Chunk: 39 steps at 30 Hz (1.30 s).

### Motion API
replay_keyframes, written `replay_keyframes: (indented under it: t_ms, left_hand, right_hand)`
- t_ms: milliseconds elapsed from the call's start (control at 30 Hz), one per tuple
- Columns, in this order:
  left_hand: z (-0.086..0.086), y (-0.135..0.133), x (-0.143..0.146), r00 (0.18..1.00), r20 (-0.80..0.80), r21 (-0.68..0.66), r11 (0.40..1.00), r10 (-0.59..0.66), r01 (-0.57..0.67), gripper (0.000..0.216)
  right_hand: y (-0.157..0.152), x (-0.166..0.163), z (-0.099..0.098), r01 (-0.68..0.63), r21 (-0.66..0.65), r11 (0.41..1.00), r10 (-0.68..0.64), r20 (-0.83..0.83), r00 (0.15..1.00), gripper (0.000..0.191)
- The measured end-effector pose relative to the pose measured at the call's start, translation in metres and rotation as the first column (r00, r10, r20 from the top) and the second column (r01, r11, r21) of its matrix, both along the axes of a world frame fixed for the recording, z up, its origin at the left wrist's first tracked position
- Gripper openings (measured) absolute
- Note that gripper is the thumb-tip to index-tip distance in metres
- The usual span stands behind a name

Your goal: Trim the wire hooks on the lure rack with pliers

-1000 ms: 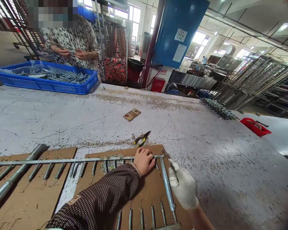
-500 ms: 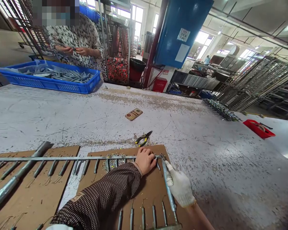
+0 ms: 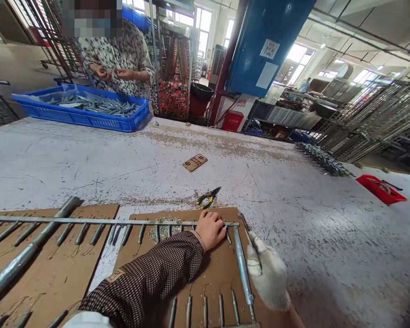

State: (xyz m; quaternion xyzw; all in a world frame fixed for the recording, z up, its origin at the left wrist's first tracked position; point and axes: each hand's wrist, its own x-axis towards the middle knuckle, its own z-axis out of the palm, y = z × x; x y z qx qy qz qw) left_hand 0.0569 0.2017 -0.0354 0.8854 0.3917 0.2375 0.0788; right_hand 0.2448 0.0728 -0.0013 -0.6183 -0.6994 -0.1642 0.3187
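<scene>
My left hand (image 3: 210,229) is bare and curled over the right end of a long thin metal bar (image 3: 130,222). Several grey metal cylinders (image 3: 125,235) with thin wires hang along that bar. Beside my fingers a short cylinder (image 3: 228,234) is attached near the bar's end. My right hand (image 3: 268,273), in a white glove, is closed around a slim dark pliers-like tool (image 3: 245,222); its handles are mostly hidden. The tool's tip is just right of the bar's end, apart from it. A thicker metal side bar (image 3: 242,266) runs down beside the glove.
Brown cardboard (image 3: 222,273) lies under the frame. Yellow-black pliers (image 3: 208,197) and a phone-shaped object (image 3: 195,162) lie beyond it. Across the table, a co-worker (image 3: 119,54) stands behind a blue crate (image 3: 89,123) of grey parts. A red tray (image 3: 379,189) sits at right.
My right hand and its tool have moved right, away from the bar's end. My left hand keeps its place on the bar. The whole view has shifted slightly.
</scene>
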Motion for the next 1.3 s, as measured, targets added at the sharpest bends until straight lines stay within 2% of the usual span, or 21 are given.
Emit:
replay_keyframes:
  t_ms: [67,167,200,267,333,400,467,500,567,633,700,767,800,867,933,967,1033,1100,1133,1233,1300]
  left_hand:
    - [-0.0003,0.0,-0.0001,1.0,0.004,-0.002,1.0,0.005,-0.005,0.019]
    - [-0.001,0.0,-0.0003,1.0,0.01,-0.002,1.0,0.005,-0.005,0.019]
    - [-0.001,0.0,-0.0003,1.0,0.012,-0.002,1.0,0.002,-0.002,0.018]
    - [-0.0006,-0.0002,-0.0003,1.0,0.013,-0.002,1.0,-0.004,0.004,0.018]
    - [0.0,-0.0004,-0.0002,1.0,0.005,-0.006,1.0,-0.004,0.004,0.019]
    - [0.0003,-0.0004,0.0,1.0,-0.005,-0.009,1.0,0.004,-0.004,0.021]
    - [0.0003,-0.0005,0.0001,1.0,-0.003,-0.008,1.0,0.007,-0.007,0.021]
    - [0.0004,-0.0006,0.0002,1.0,0.0,-0.008,1.0,0.005,-0.005,0.02]
    - [0.001,-0.001,0.0001,1.0,0.008,-0.008,1.0,0.0,0.0,0.02]
    - [0.0021,-0.0015,-0.0002,1.0,0.01,-0.012,1.0,0.003,-0.003,0.021]
    - [0.0026,-0.0016,-0.0003,1.0,0.005,-0.017,1.0,0.015,-0.015,0.022]
    - [0.002,-0.0014,-0.0003,1.0,-0.005,-0.014,1.0,0.016,-0.016,0.022]
    - [0.0015,-0.0012,-0.0001,1.0,-0.011,-0.009,1.0,0.013,-0.013,0.021]
    - [0.0008,-0.001,0.0001,1.0,-0.017,-0.002,1.0,0.005,-0.005,0.02]
    - [0.0009,-0.0011,0.0003,1.0,-0.015,-0.004,1.0,0.008,-0.008,0.02]
    - [0.0012,-0.0011,0.0003,1.0,-0.014,-0.008,1.0,0.012,-0.012,0.021]
    - [0.0017,-0.0012,0.0002,1.0,-0.011,-0.014,1.0,0.021,-0.021,0.022]
    - [0.0017,-0.001,0.0001,1.0,-0.009,-0.01,1.0,0.016,-0.016,0.021]
    - [0.0015,-0.0008,0.0001,1.0,-0.007,-0.006,1.0,0.011,-0.011,0.021]
    - [0.0015,-0.0007,0.0,1.0,-0.004,-0.002,1.0,0.001,-0.001,0.02]
    - [0.0018,-0.0008,0.0001,1.0,-0.006,-0.01,1.0,0.007,-0.007,0.021]
  right_hand:
    - [0.0001,-0.0002,-0.0006,-0.03,-0.041,0.999,0.032,0.054,0.998,0.04]
    - [0.0007,0.001,-0.0024,0.028,-0.194,0.981,-0.002,0.134,0.991,0.042]
    - [0.0006,0.0015,-0.0024,0.044,-0.184,0.982,-0.023,0.115,0.993,0.042]
    - [0.0004,0.0018,-0.0016,0.042,-0.081,0.996,-0.039,0.038,0.999,0.038]
    - [0.0005,0.0014,-0.0009,-0.003,-0.011,1.0,0.003,0.015,1.0,0.037]
    - [0.0014,0.001,-0.0016,-0.022,-0.09,0.996,0.029,0.081,0.996,0.04]
    - [0.0023,0.0015,-0.0027,0.027,-0.201,0.979,0.0,0.134,0.991,0.043]
    - [0.0024,0.0021,-0.003,0.056,-0.208,0.977,-0.03,0.127,0.991,0.043]
    - [0.002,0.0031,-0.0031,0.063,-0.113,0.992,-0.059,0.042,0.997,0.04]
    - [0.0015,0.0033,-0.0032,0.01,-0.024,1.0,-0.01,-0.01,1.0,0.04]
    - [0.0017,0.0029,-0.0041,-0.028,-0.085,0.996,0.033,0.054,0.998,0.041]
    - [0.0025,0.0022,-0.0044,0.016,-0.197,0.98,0.01,0.128,0.992,0.043]
    - [0.0027,0.0018,-0.0039,0.048,-0.209,0.977,-0.02,0.132,0.991,0.042]
    - [0.0028,0.0007,-0.001,0.06,-0.116,0.991,-0.054,0.05,0.997,0.039]
    - [0.0028,-0.0007,0.0027,-0.002,0.009,1.0,0.002,-0.031,1.0,0.041]
    - [0.0031,-0.0014,0.0041,-0.04,0.023,0.999,0.04,-0.024,0.999,0.042]
    - [0.0041,-0.002,0.0045,-0.053,-0.074,0.996,0.058,0.058,0.997,0.042]
    - [0.0046,-0.0011,0.0025,0.011,-0.214,0.977,0.014,0.117,0.993,0.044]
    - [0.0044,-0.0002,0.001,0.041,-0.234,0.971,-0.017,0.101,0.995,0.044]
    - [0.0034,0.0025,-0.0025,0.022,-0.131,0.991,-0.028,-0.044,0.999,0.044]
    - [0.0039,0.003,-0.0031,-0.023,-0.117,0.993,0.021,-0.019,1.0,0.047]
